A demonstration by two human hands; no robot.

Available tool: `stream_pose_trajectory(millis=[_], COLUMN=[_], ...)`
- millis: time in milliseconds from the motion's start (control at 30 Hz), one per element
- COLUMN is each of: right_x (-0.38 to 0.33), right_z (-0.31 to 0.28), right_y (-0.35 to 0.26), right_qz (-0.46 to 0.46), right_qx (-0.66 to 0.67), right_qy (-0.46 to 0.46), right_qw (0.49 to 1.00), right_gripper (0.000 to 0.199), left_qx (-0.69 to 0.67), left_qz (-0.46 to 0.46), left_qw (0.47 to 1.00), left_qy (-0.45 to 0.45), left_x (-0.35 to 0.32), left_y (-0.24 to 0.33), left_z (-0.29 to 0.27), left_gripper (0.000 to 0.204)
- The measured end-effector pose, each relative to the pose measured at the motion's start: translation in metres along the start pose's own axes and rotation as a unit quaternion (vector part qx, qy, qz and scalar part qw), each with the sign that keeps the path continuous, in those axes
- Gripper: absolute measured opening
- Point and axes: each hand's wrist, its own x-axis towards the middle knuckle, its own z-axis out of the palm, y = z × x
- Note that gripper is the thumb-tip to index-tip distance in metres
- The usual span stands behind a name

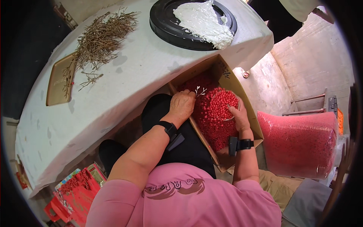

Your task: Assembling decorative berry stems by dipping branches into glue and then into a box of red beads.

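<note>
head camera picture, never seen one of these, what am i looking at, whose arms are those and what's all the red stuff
This is one picture from a wide-angle camera worn on a person's head, looking down, so straight edges bend near the rim. The arms coming up from the bottom are the wearer's own, each with a black wrist strap.

The left hand rests on the edge of a cardboard box full of small red beads. The right hand holds a clear bowl heaped with the same beads. A little white twig lies on the beads.

On the white-covered table lie dry brown twigs, a gold tray and a black round lid with white paste. To the right stands a big pink plastic bag.
</note>
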Motion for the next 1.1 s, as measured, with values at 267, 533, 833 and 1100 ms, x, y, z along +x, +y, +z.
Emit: stream_pose_trajectory(millis=[267,533,833,1100], right_x=[0.003,0.006,-0.006,0.002], right_z=[0.076,0.013,-0.037,-0.005], right_y=[-0.057,0.113,0.183,0.016], right_qz=[-0.262,0.117,0.401,0.175], right_qx=[-0.521,-0.533,-0.113,0.053], right_qy=[0.171,0.118,0.050,-0.003], right_qw=[0.795,0.830,0.908,0.983], right_gripper=[0.065,0.076,0.060,0.052], left_qx=[0.022,0.023,0.051,0.076], left_qz=[0.014,0.019,0.028,0.011], left_qw=[0.999,0.999,0.998,0.997], left_qy=[-0.019,-0.013,-0.001,0.007], left_x=[-0.002,0.002,0.001,0.003], left_y=[-0.003,0.002,-0.002,0.001], left_z=[-0.002,0.001,0.007,0.009], left_gripper=[0.009,0.009,0.009,0.012])
